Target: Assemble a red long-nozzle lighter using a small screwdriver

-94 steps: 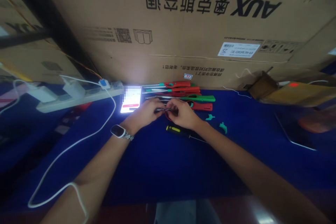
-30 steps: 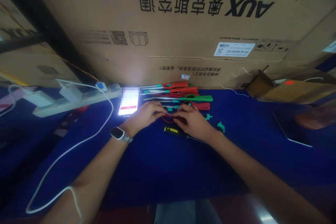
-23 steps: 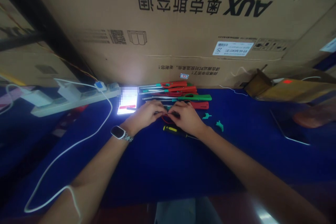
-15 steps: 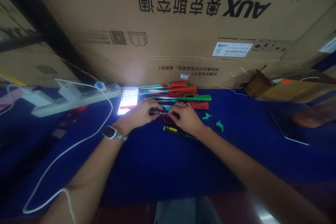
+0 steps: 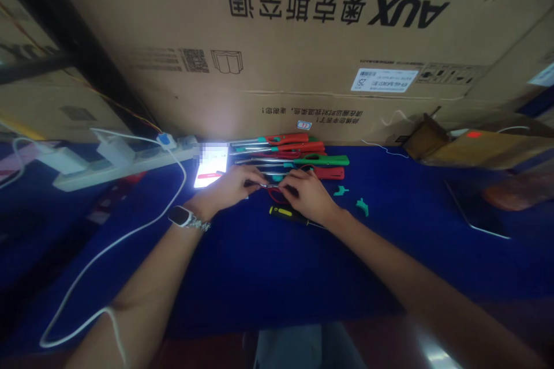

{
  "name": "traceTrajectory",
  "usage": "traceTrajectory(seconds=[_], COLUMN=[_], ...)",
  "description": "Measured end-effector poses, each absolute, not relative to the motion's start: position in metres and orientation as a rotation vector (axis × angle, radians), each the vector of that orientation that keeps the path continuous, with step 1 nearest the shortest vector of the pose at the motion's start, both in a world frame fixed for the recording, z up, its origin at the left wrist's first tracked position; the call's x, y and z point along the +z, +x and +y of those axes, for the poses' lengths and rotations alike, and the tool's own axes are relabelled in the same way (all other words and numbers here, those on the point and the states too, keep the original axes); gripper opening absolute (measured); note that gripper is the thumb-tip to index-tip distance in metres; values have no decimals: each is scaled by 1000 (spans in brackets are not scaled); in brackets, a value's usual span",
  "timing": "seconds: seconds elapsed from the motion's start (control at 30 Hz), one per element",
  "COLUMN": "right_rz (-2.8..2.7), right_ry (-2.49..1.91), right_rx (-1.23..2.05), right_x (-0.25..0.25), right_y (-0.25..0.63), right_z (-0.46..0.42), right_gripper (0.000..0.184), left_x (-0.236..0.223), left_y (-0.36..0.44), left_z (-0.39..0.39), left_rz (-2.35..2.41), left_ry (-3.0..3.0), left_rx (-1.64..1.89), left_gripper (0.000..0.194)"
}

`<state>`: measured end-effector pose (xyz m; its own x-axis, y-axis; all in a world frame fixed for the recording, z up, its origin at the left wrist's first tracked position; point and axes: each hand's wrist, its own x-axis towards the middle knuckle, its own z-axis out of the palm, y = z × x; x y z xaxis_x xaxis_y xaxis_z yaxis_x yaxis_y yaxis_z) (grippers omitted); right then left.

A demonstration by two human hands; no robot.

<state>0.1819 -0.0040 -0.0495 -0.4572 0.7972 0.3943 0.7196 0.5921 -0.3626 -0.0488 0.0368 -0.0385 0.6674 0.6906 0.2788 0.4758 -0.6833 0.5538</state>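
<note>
Since a second ago, the right hand [image 5: 308, 191] has shifted toward the left hand [image 5: 239, 185], leaving the green pieces [image 5: 362, 207] in full view. Each grip is closed, pinching one end of a thin metallic piece [image 5: 270, 185] between the hands, near the screwdriver [image 5: 283, 214] on the counter [image 5: 259, 277]; this looks like fine fingertip work.

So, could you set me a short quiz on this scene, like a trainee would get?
1. True or false: the left hand and the right hand hold a thin shiny piece between them.
2. Where is the black-and-yellow screwdriver? A, in the left hand; B, on the blue tabletop; C, in the right hand.
3. Fill in: two small loose ___ pieces lie right of the right hand.
Key: 1 true; 2 B; 3 teal-green.
</note>
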Motion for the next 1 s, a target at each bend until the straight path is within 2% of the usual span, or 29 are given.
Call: traceTrajectory(seconds=[0.2, 0.4, 0.53, 0.67, 0.83, 1.0], right_rz=[-2264, -2218, -2251, -2280, -2203, -2080], right_ry=[-1209, -1222, -1264, -1317, -1340, -1332], right_rx=[239, 316, 269, 227, 250, 351], right_x=[-50, -49, -46, -46, -49, -44], right_y=[182, 183, 184, 185, 187, 186], right_z=[-4, -5, -9, -11, -11, -8], right_gripper=[10, 11, 5, 22, 19, 25], left_x=[-43, -43, -39, -35, -36, -31], left_y=[-44, -38, -30, -18, -11, -13], left_z=[35, 31, 27, 23, 24, 25], left_rz=[975, 987, 980, 917, 836, 845], left_ry=[2517, 2606, 2695, 2839, 2926, 2961], left_rx=[644, 599, 568, 512, 533, 629], left_gripper=[27, 19, 21, 23, 28, 28])
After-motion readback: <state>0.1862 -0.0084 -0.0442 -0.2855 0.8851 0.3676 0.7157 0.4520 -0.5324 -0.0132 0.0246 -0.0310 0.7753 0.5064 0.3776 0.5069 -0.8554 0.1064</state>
